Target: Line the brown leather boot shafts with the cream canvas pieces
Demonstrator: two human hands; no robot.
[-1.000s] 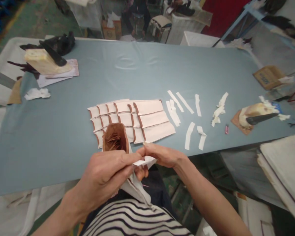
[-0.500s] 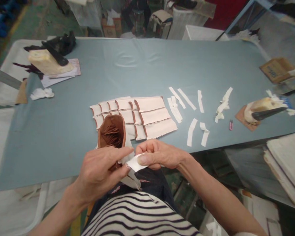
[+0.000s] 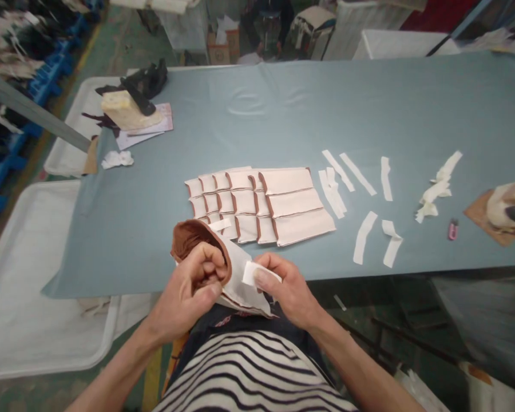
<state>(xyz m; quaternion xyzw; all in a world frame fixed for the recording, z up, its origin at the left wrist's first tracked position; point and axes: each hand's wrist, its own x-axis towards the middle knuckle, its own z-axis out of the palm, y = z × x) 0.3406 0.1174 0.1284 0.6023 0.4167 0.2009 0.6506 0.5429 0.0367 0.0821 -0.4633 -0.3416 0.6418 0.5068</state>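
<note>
My left hand [image 3: 191, 294] is closed on the rim of a white, sleeve-like piece with brown lining [image 3: 238, 263], its curled fingers inside the opening. Folded brown material shows in the mouth of the piece, which tilts towards the upper left. Between thumb and fingers, my right hand [image 3: 285, 286] pinches a short white strip [image 3: 249, 273] over the outer side of the piece. Just beyond, overlapping rows of similar pale, brown-edged pieces [image 3: 294, 203] lie on the table. Another small white strip [image 3: 221, 225] shows at the far side of the rim.
Several loose white strips [image 3: 364, 237] lie to the right on the blue-green table [image 3: 274, 131]. Further right are a pink object [image 3: 453, 229] and a tape dispenser-like block [image 3: 508, 206]. A yellowish block [image 3: 122, 109] stands at the back left. A person sits beyond the table.
My left hand has moved from the white strip to the rim of the piece. The strip stays in my right hand, now apart from the left. The view has shifted left.
</note>
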